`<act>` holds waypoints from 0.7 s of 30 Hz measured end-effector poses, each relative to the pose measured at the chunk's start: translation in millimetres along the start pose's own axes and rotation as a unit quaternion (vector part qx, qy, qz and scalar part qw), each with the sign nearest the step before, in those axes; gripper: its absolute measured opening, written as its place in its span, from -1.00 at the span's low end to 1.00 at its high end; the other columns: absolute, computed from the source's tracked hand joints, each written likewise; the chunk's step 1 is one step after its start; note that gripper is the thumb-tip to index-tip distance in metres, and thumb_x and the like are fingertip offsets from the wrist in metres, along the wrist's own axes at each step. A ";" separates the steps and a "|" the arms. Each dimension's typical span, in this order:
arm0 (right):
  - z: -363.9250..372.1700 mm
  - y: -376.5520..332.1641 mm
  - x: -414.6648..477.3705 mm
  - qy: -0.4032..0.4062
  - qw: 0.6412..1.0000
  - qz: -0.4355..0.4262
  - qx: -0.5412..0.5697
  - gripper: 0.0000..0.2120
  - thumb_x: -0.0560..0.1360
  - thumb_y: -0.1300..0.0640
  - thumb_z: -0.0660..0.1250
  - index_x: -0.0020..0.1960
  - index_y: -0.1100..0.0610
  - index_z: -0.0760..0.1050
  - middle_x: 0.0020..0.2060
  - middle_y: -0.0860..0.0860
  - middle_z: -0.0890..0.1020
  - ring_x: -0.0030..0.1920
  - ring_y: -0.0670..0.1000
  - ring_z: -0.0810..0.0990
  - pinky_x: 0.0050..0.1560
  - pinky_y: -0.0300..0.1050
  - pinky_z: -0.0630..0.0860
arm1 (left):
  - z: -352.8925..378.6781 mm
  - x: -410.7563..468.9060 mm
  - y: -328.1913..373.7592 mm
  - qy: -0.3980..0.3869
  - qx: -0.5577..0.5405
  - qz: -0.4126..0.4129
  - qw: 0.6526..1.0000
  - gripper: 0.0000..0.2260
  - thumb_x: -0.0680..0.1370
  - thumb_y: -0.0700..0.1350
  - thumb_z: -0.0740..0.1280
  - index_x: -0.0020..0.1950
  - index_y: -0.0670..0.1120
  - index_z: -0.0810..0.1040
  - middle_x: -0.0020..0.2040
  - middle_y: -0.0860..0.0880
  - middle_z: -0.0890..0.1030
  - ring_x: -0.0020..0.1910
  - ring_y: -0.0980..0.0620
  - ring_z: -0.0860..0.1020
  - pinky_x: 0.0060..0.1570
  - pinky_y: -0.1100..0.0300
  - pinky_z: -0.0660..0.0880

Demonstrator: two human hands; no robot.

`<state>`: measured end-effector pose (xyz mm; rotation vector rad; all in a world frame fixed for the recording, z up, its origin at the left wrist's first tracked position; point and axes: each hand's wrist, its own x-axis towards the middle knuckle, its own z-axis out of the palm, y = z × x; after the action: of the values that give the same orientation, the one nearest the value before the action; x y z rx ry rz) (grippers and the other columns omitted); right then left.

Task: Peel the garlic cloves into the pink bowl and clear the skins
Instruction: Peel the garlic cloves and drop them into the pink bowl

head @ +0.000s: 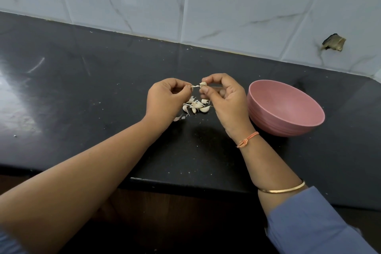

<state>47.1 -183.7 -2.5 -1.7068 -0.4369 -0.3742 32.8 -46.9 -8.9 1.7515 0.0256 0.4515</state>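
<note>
Our left hand (165, 99) has its fingers curled, and the thumb and forefinger pinch a thin strip of papery white skin (194, 86). The strip runs across to a small white garlic clove (203, 84), which our right hand (224, 101) pinches between thumb and fingertips. Both hands are held above the black stone counter (82, 88). The curled fingers hide most of the clove, so we cannot tell how much skin is left on it.

Under the hands lies a loose heap of white garlic cloves and skins (195, 106). It is too small and tangled for us to tell peeled cloves from unpeeled ones. One pale scrap (177, 118) is partly covered by our left wrist.

The round pink plastic bowl (268, 117) stands on the counter just beside our right hand, on its right.

A thin orange thread (247, 139) is tied round the right wrist. Farther up the arm are a slim gold bangle (281, 188) and a rolled blue sleeve (309, 222), which the frame cuts off.

At the back the counter meets a wall of grey-veined white tiles (226, 6). One tile has a dark broken hole (334, 44). The front edge of the counter steps forward just beneath our arms, with dark brown wood (175, 198) below it. To the left of the hands a wide stretch of counter lies open, glossy and dotted with pale specks.
</note>
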 end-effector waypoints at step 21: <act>-2.0 11.9 0.8 0.004 0.988 -0.083 -0.131 -0.90 0.40 0.40 0.41 -0.17 0.25 0.54 -0.13 -0.01 0.55 -0.14 -0.05 0.63 -0.11 -0.13 0.63 | -1.2 -0.7 -0.3 -0.084 -0.081 -0.040 0.992 -0.93 0.52 -0.20 0.38 -0.09 -0.11 0.67 -0.16 -0.12 0.70 -0.10 -0.05 0.67 0.04 0.06 0.60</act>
<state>53.6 -187.5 -12.0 -1.9292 -0.5445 -0.5805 31.9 -45.9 -9.1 1.6162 -0.0593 0.2389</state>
